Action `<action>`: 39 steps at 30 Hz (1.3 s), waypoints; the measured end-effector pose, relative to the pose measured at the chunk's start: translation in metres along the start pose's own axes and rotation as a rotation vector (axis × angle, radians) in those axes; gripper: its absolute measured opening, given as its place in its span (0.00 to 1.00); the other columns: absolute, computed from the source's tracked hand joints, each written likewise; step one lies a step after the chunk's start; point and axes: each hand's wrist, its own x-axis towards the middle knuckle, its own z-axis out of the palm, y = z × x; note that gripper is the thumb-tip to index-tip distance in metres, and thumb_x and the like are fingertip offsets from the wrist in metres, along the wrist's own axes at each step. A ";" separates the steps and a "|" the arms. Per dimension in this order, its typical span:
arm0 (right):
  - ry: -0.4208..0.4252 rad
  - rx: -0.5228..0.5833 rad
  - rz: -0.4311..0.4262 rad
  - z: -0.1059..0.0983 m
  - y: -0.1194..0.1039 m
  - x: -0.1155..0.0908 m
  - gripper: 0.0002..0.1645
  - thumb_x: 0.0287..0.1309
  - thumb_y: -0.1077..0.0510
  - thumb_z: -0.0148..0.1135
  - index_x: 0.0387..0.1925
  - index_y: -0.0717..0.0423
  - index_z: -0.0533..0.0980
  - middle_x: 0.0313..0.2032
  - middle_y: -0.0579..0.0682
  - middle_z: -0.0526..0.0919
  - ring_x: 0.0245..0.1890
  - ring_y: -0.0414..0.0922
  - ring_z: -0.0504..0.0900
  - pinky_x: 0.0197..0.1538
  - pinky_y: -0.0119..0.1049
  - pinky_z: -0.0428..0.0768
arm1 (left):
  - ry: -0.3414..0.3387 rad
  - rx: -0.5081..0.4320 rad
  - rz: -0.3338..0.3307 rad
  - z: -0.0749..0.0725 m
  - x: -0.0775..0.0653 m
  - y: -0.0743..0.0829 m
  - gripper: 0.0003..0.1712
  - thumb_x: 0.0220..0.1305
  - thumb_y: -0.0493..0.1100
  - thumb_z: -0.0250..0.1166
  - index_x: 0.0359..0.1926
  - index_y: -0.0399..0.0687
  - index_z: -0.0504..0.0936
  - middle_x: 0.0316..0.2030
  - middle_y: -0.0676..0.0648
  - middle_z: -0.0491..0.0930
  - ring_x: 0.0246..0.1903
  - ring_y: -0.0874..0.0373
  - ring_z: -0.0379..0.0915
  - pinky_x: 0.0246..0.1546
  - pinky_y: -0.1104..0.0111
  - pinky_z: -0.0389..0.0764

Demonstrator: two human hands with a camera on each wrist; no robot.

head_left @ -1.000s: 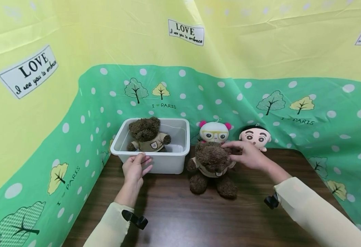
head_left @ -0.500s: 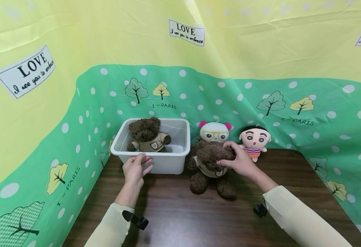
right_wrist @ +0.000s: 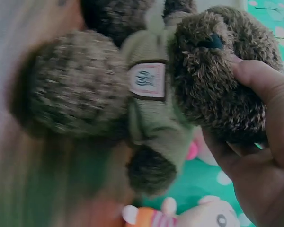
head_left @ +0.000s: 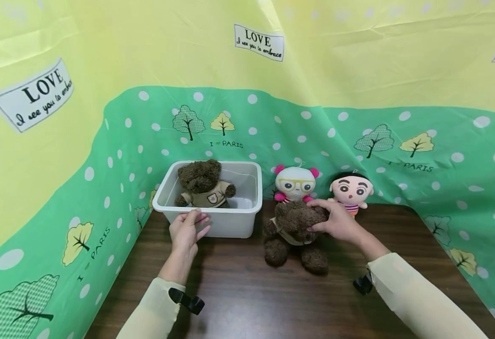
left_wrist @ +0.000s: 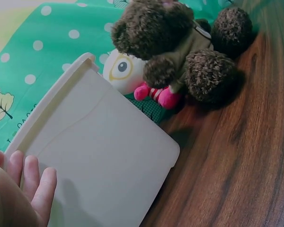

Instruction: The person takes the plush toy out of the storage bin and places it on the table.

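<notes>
My right hand (head_left: 341, 222) grips a dark brown teddy bear (head_left: 300, 221) by the head, its thumb near the muzzle in the right wrist view. The bear wears a tan shirt with a badge (right_wrist: 149, 80), and its head tips forward. My left hand (head_left: 185, 230) holds the front rim of a light grey plastic bin (head_left: 226, 223), with several fingers (left_wrist: 45, 189) along the outer wall in the left wrist view. A second brown teddy bear (head_left: 200, 179) in a similar shirt sits inside the bin, at its left.
A white panda plush (head_left: 295, 181) with pink ears and yellow glasses stands behind the gripped bear. Right of it is a black-haired doll (head_left: 351, 190) in a striped top. Behind the dark wooden table (head_left: 247, 292) hangs a green and yellow cloth (head_left: 268, 117).
My right hand has closed round the bear's head and tipped it forward and down, so more of the panda plush shows. The left hand stays on the bin's rim.
</notes>
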 end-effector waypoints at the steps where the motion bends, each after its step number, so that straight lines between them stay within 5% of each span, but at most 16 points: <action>1: 0.006 -0.008 0.002 0.004 0.002 -0.001 0.38 0.47 0.62 0.82 0.62 0.52 0.77 0.61 0.57 0.81 0.49 0.51 0.85 0.51 0.49 0.85 | -0.002 0.000 0.000 0.001 0.000 0.000 0.09 0.65 0.40 0.66 0.42 0.43 0.75 0.28 0.51 0.89 0.37 0.54 0.90 0.44 0.53 0.90; 3: 0.018 -0.020 -0.004 0.009 0.005 -0.002 0.39 0.45 0.61 0.83 0.61 0.51 0.78 0.60 0.54 0.82 0.64 0.56 0.77 0.61 0.55 0.80 | -0.006 0.001 0.002 0.002 0.000 0.001 0.09 0.65 0.40 0.66 0.42 0.43 0.75 0.28 0.50 0.89 0.37 0.54 0.90 0.44 0.53 0.90; 7: -0.006 0.020 -0.002 0.009 0.004 0.002 0.41 0.46 0.56 0.83 0.63 0.50 0.75 0.62 0.55 0.79 0.64 0.55 0.75 0.62 0.56 0.78 | -0.004 -0.003 0.012 0.002 0.001 0.002 0.09 0.64 0.39 0.67 0.41 0.43 0.75 0.28 0.50 0.89 0.36 0.54 0.90 0.43 0.53 0.90; 12: -0.079 0.151 0.049 -0.004 0.005 0.009 0.42 0.52 0.54 0.80 0.67 0.47 0.71 0.70 0.58 0.70 0.34 0.50 0.84 0.38 0.46 0.85 | 0.000 -0.008 0.010 0.000 0.002 0.002 0.09 0.65 0.39 0.67 0.41 0.43 0.75 0.27 0.50 0.89 0.35 0.54 0.89 0.41 0.54 0.90; 14: -0.096 0.166 0.066 -0.008 0.006 0.011 0.42 0.54 0.53 0.79 0.68 0.48 0.70 0.71 0.60 0.68 0.29 0.52 0.84 0.34 0.45 0.86 | -0.005 -0.006 0.007 -0.001 0.001 0.001 0.09 0.65 0.39 0.66 0.41 0.43 0.74 0.28 0.51 0.89 0.35 0.55 0.89 0.42 0.55 0.90; 17: -0.095 0.135 0.081 -0.012 0.007 0.014 0.43 0.55 0.48 0.78 0.70 0.48 0.69 0.72 0.60 0.67 0.52 0.57 0.83 0.49 0.49 0.84 | -0.007 -0.004 0.008 -0.001 0.000 0.000 0.09 0.65 0.39 0.66 0.41 0.43 0.74 0.28 0.51 0.89 0.34 0.56 0.89 0.42 0.55 0.90; 21: -0.063 0.087 0.101 -0.016 0.008 0.016 0.45 0.56 0.43 0.77 0.71 0.48 0.68 0.73 0.60 0.65 0.73 0.63 0.63 0.66 0.62 0.71 | -0.006 -0.001 0.017 -0.001 -0.001 0.000 0.09 0.65 0.40 0.66 0.41 0.44 0.73 0.28 0.50 0.89 0.33 0.57 0.89 0.41 0.55 0.90; 26: -0.047 0.085 0.106 -0.021 0.008 0.022 0.43 0.57 0.42 0.75 0.70 0.47 0.69 0.73 0.61 0.63 0.75 0.66 0.58 0.67 0.71 0.66 | -0.008 -0.001 0.023 -0.001 -0.002 -0.001 0.09 0.65 0.40 0.67 0.40 0.44 0.74 0.29 0.49 0.90 0.33 0.56 0.89 0.40 0.56 0.91; 34: -0.020 0.023 -0.012 -0.028 0.004 0.038 0.40 0.59 0.47 0.76 0.69 0.49 0.70 0.70 0.57 0.70 0.74 0.63 0.61 0.70 0.70 0.63 | -0.002 -0.009 0.031 -0.001 -0.001 -0.001 0.09 0.65 0.40 0.67 0.40 0.44 0.74 0.29 0.49 0.89 0.33 0.55 0.89 0.41 0.54 0.90; 39: 0.004 -0.021 -0.003 -0.031 0.002 0.042 0.38 0.58 0.48 0.76 0.67 0.48 0.72 0.68 0.57 0.71 0.74 0.63 0.60 0.71 0.70 0.62 | -0.005 -0.011 0.030 0.000 -0.001 -0.002 0.09 0.64 0.39 0.67 0.39 0.43 0.73 0.28 0.49 0.89 0.32 0.56 0.89 0.42 0.53 0.90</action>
